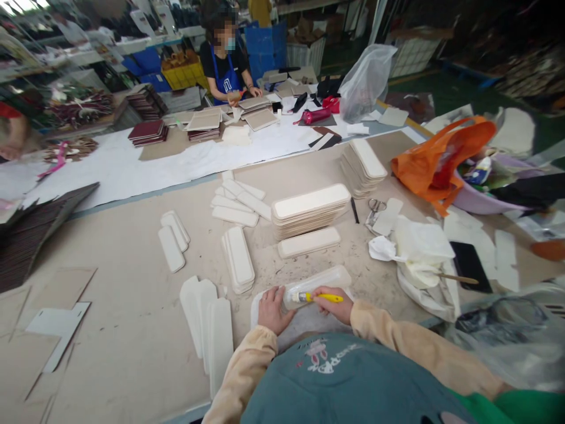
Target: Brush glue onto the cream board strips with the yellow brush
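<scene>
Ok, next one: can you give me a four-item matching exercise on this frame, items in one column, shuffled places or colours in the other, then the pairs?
Items
1. Brush
2. Scissors
3. Left hand
4. Tote

Descriptions
A. Just right of the black stick
B. Orange
C. Yellow-handled, held in the right hand
D. Laid down, left of the brush

Pairs: 1-C, 2-A, 3-D, 4-B

Counted: 1 brush point(327, 298) | 2 wearer's hands point(271, 310) | 2 tall stacks of pale strips point(311, 209) (layers too fine to number) | 1 pair of scissors point(375, 207) | 1 orange bag point(435, 159) | 1 lilac basin point(480, 199)
</scene>
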Demonstrator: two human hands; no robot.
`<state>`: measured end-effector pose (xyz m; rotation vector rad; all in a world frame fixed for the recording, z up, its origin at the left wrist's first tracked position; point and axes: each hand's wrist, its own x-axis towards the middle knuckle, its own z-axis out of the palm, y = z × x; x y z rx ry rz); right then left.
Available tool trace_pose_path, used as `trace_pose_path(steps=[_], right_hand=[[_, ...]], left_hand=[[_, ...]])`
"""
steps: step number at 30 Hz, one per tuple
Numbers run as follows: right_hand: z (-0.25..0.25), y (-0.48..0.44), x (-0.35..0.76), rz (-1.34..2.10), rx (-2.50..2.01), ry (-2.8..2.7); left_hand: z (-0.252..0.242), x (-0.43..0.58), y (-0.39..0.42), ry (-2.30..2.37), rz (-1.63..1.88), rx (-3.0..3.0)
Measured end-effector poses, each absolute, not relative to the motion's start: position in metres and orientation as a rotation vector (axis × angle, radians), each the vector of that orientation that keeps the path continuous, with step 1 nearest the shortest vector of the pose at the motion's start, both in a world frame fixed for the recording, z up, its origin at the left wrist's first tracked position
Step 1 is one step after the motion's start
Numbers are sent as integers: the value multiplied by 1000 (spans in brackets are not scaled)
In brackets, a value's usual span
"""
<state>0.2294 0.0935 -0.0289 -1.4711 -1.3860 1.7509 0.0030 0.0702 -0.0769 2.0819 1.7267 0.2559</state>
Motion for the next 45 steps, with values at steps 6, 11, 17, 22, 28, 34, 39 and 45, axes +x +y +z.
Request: trace_pose_path(steps=[6,11,17,22,28,34,39,45], right_hand=[[-44,95,213,1767,-1419,-1552],[-55,92,226,1717,-1482,-1553],[-51,92,262,1575,-1605,-1495],[-49,92,303,1512,-1684,-1467],[-51,93,341,1386,-1735,-1445],[-39,97,356,1261,-1814,-1474],[-31,99,355,1216,-1804,-1455],[-41,99,347,1205,-1756,-1466]], left_hand=[[-79,3,69,1733,258,2092],[-78,3,70,1736,228,2105],[-77,3,71,1745,185,2117],[-79,2,72,1747,178,2130],[-82,2,72,1741,172,2151],[-83,2,73,1745,155,2162],[-82,3,72,1747,155,2153],[-80,6,72,1799,144,2089]])
